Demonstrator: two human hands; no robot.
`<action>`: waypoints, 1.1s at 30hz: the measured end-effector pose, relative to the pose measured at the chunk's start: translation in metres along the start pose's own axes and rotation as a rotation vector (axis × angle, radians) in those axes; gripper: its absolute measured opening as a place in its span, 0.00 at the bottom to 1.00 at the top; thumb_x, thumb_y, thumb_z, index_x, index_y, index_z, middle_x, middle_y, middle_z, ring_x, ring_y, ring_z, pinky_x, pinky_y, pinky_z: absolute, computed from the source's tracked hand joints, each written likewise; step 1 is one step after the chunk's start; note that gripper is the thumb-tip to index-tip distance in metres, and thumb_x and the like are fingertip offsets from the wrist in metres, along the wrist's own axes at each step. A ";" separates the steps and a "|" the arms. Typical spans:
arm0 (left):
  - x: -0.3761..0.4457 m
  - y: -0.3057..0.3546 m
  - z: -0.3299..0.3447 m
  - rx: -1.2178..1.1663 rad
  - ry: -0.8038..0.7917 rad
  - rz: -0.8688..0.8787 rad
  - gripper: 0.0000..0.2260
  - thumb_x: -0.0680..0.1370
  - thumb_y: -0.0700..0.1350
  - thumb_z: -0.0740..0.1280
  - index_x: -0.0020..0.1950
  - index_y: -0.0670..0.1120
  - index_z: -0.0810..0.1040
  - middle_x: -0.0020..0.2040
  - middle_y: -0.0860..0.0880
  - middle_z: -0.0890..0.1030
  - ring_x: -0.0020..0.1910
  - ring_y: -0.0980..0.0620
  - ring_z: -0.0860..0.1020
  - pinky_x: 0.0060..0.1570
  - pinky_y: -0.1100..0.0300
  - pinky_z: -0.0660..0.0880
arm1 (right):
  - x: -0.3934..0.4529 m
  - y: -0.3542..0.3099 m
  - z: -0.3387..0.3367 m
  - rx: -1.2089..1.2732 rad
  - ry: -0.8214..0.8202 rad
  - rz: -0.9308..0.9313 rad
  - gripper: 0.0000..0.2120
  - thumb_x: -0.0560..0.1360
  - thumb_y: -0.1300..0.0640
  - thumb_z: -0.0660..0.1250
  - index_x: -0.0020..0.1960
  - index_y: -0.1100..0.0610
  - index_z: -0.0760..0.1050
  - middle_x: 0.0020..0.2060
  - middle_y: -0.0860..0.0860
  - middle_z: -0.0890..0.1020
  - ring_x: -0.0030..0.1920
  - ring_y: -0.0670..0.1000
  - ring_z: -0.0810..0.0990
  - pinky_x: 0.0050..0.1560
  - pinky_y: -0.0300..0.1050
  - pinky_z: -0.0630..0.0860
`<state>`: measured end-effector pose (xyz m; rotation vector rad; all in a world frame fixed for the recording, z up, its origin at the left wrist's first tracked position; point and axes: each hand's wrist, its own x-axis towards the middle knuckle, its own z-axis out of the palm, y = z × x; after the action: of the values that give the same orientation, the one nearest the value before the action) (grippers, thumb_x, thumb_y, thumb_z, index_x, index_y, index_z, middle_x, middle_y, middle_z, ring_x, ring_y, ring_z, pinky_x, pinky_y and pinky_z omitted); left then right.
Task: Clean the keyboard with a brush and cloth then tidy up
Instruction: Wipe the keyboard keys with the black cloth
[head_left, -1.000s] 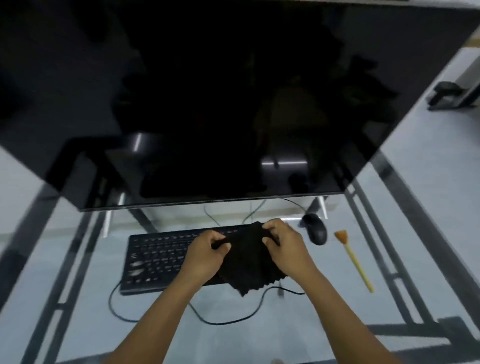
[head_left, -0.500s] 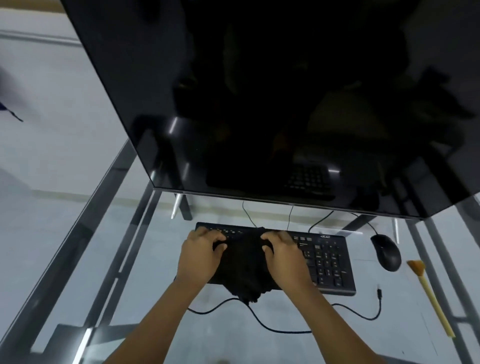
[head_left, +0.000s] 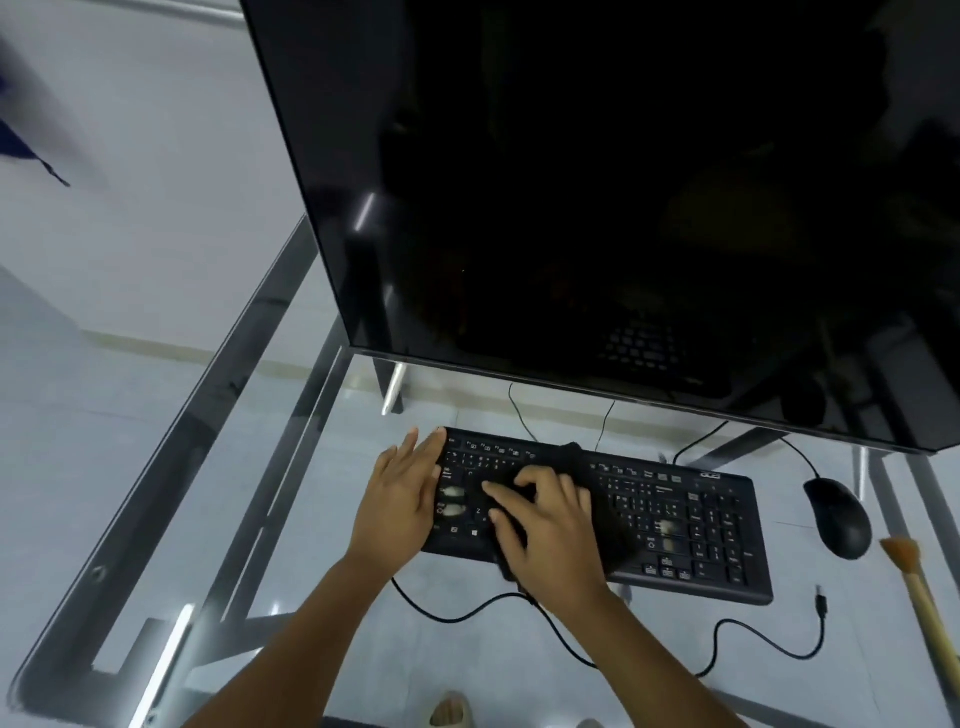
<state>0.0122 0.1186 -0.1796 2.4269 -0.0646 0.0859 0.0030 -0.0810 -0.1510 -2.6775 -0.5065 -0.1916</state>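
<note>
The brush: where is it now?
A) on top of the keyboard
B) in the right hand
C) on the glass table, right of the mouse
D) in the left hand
C: the brush lies untouched on the glass table, right of the mouse.

The black keyboard (head_left: 675, 525) lies flat on the glass bench (head_left: 291, 467). A dark cloth (head_left: 608, 530), apparently crumpled, covers its middle keys. The pale-handled brush (head_left: 919, 597) lies right of it.

Dark monitor (head_left: 623, 208) over glass desk (head_left: 156, 467); black mouse (head_left: 839, 517) at rt; loose cable (head_left: 753, 644) nr front.
</note>
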 end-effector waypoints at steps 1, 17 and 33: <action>-0.001 -0.001 0.000 -0.012 -0.003 -0.008 0.21 0.81 0.49 0.49 0.74 0.49 0.64 0.70 0.48 0.71 0.74 0.49 0.62 0.73 0.52 0.57 | 0.003 0.005 0.002 -0.015 0.033 0.011 0.14 0.75 0.52 0.67 0.59 0.46 0.81 0.50 0.50 0.76 0.48 0.52 0.74 0.47 0.48 0.69; -0.006 -0.009 0.002 -0.053 -0.022 -0.095 0.20 0.83 0.49 0.52 0.75 0.56 0.61 0.75 0.46 0.63 0.76 0.44 0.57 0.72 0.56 0.54 | 0.013 -0.029 0.021 0.097 -0.051 0.163 0.15 0.79 0.54 0.63 0.65 0.51 0.76 0.48 0.48 0.73 0.46 0.51 0.69 0.46 0.38 0.65; -0.007 -0.007 -0.001 -0.015 -0.054 -0.085 0.21 0.82 0.53 0.48 0.76 0.55 0.58 0.76 0.48 0.61 0.76 0.50 0.53 0.73 0.59 0.50 | 0.030 0.000 0.023 0.028 0.062 0.221 0.16 0.78 0.60 0.65 0.64 0.52 0.79 0.48 0.50 0.75 0.45 0.54 0.74 0.48 0.45 0.73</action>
<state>0.0061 0.1247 -0.1834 2.4140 0.0136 -0.0181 0.0325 -0.0621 -0.1657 -2.6652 -0.1900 -0.2011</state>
